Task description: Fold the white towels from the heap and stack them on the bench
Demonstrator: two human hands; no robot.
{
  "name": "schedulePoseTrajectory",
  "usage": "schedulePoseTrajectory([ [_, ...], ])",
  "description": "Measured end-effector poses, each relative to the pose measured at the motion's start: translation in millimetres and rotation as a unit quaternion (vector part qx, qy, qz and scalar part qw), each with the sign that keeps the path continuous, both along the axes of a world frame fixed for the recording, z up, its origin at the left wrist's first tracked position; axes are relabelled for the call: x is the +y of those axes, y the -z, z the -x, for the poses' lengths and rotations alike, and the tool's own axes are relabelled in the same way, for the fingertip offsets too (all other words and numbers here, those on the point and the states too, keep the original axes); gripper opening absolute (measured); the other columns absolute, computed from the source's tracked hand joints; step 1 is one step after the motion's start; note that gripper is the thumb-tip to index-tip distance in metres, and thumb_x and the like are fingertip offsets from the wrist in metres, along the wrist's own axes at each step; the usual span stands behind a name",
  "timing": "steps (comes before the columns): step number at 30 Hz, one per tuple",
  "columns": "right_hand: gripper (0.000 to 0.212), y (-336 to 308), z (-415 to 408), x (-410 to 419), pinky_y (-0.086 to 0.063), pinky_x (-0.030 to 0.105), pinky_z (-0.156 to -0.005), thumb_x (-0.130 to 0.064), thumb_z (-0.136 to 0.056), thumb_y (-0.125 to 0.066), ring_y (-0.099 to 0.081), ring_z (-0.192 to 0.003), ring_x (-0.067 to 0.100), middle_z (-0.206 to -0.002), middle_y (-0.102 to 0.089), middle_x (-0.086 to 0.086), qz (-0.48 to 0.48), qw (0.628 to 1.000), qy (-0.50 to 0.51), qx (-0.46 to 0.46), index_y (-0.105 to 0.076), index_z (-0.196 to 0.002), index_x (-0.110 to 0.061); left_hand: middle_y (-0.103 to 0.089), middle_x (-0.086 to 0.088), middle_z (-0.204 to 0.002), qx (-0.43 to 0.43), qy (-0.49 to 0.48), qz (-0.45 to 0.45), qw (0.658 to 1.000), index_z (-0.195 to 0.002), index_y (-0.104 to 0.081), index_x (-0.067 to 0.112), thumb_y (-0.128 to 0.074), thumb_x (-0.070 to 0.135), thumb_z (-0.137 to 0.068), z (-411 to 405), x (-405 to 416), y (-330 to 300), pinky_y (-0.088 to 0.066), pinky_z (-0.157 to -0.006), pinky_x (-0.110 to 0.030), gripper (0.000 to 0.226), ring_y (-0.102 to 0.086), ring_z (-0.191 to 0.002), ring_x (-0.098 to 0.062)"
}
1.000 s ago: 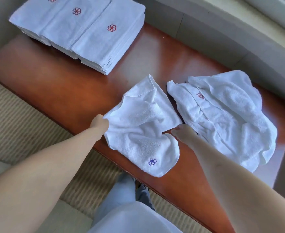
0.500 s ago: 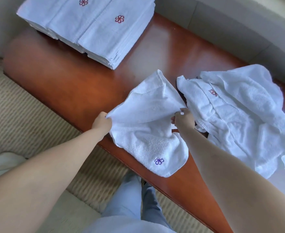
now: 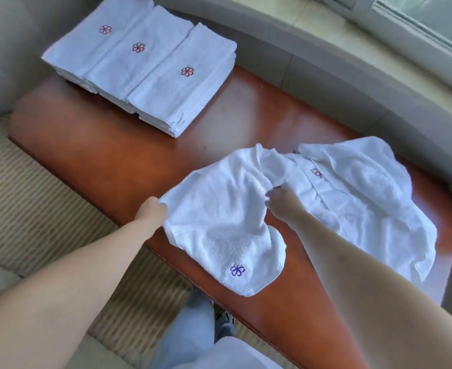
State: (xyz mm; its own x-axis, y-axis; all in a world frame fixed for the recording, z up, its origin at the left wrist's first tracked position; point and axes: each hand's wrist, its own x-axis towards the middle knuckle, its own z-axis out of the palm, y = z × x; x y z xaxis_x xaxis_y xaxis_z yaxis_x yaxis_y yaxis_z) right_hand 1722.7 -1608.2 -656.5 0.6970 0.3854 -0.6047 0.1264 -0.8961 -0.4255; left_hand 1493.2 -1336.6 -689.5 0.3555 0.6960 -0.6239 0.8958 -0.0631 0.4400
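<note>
Now spreading one white towel flat on the bench, ready for its first fold.

Largest first: the wooden bench (image 3: 107, 158) carries three side-by-side stacks of folded towels (image 3: 145, 65) at its far left end, a loose heap (image 3: 366, 198) at the right, and the towel being worked (image 3: 227, 222) between them at the near edge, its far corner touching the heap and its near corner with the purple flower overhanging the edge. To do this step well, I judge the two held edges should be drawn apart until the cloth lies smooth and clear of the heap, corners squared before folding. The left hand (image 3: 151, 213) is closed, pinching the towel's left edge; the right hand (image 3: 279, 199) is closed on a bunched fold at its right side, the two hands well apart.
</note>
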Motion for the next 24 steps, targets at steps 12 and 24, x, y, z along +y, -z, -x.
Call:
schedulePoseTrajectory([
  [12,0.019,64.9,-2.2,18.8,-0.039,0.020,-0.041,-0.029,-0.098,-0.053,-0.057,-0.061,0.016,-0.082,-0.062,-0.001,-0.094,0.960,0.259,0.051,-0.053,-0.116,-0.022,-0.060,-0.001,-0.090,-0.004,-0.004,0.017,1.000,-0.103,-0.050,0.015,-0.052,0.021,-0.087,-1.3,6.3,32.3,-0.042,-0.061,-0.032,0.017,-0.056,-0.073,-0.020],
  [24,0.020,51.1,-11.8,28.4,-0.036,0.025,-0.051,-0.023,-0.092,-0.059,-0.048,-0.057,0.022,-0.076,-0.056,0.008,-0.112,0.951,0.276,0.077,-0.069,-0.088,-0.006,-0.056,-0.001,-0.072,-0.014,-0.045,-0.026,0.999,-0.078,-0.058,0.012,-0.050,0.021,-0.095,18.8,27.0,39.7,-0.035,-0.056,-0.030,0.022,-0.048,-0.065,-0.021],
])
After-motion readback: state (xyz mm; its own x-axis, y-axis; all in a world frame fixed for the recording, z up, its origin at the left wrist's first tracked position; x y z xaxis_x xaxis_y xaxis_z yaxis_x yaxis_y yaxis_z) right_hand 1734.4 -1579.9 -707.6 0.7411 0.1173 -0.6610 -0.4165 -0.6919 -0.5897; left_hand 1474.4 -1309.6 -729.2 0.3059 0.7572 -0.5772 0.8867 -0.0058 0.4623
